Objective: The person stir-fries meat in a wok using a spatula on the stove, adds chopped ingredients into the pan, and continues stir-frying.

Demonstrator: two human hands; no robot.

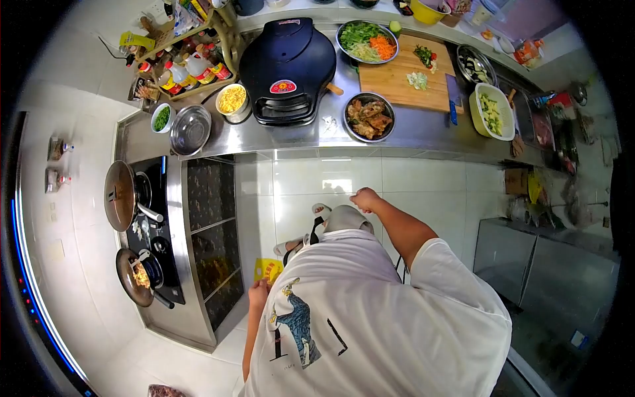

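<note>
My left hand (pixel 258 291) hangs low at my left side, its fingers pinched together at the edge of a yellow bag (pixel 268 269) with red print. My right hand (pixel 365 200) is held out in front of my body above the tiled floor, fingers curled in and nothing visible in them. The steel counter (pixel 264 137) lies ahead of both hands. On it are a black electric griddle (pixel 288 69) with its lid down, a bowl of browned meat pieces (pixel 369 117) and a wooden cutting board (pixel 397 83) with chopped vegetables and a knife (pixel 452 109).
Two lidded pans (pixel 120 195) (pixel 134 277) sit on the stove at left. Along the counter are an empty steel bowl (pixel 190 130), a yellow-filled bowl (pixel 232 99), a vegetable plate (pixel 367 42), and a pale basket (pixel 491 112). A metal cabinet (pixel 555 271) stands right.
</note>
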